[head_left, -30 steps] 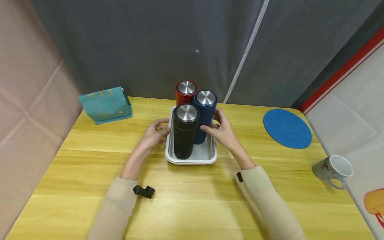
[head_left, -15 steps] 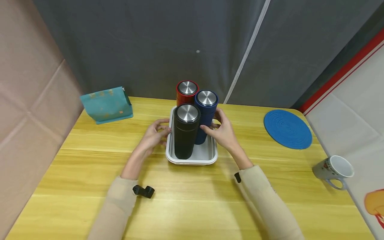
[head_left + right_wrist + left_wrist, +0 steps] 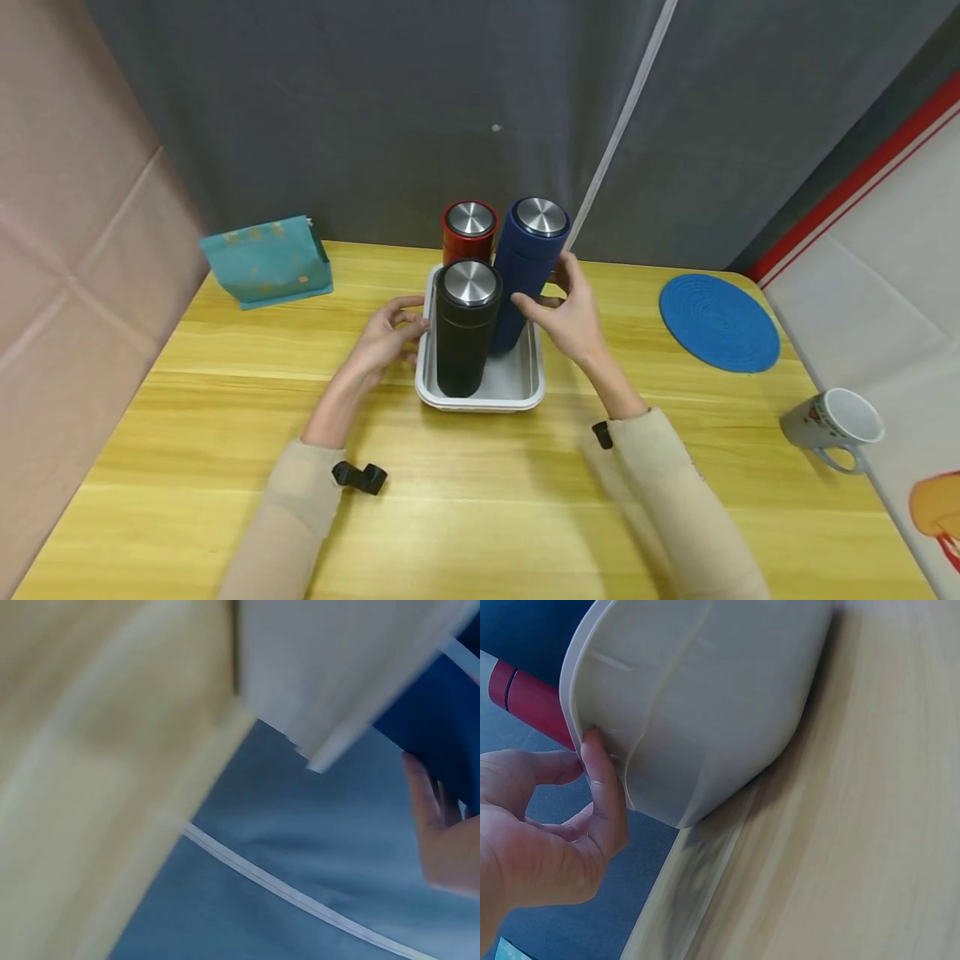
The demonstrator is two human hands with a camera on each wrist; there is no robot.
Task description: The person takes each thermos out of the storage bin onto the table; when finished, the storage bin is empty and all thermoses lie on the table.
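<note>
A white tray (image 3: pixel 525 392) sits mid-table with a black flask (image 3: pixel 463 333) at its front and a red flask (image 3: pixel 467 232) at its back. My right hand (image 3: pixel 564 310) grips the blue flask (image 3: pixel 528 267) and holds it raised and tilted, its base still over the tray. The wrist view shows the blue flask (image 3: pixel 442 735) against my right hand (image 3: pixel 442 832) above the tray's rim (image 3: pixel 330 682). My left hand (image 3: pixel 388 333) holds the tray's left rim; its thumb presses the tray's outer wall (image 3: pixel 705 712) in the left hand (image 3: pixel 562 825) view.
A teal pouch (image 3: pixel 266 260) stands at the back left. On the right lie a blue round mat (image 3: pixel 718 321) and a white mug (image 3: pixel 834 425) near the table's edge. A small black clip (image 3: pixel 360 477) lies by my left sleeve.
My right hand has lifted the blue flask up out of its place beside the black one and tilted it rightward. The left hand has stayed on the tray's rim.
</note>
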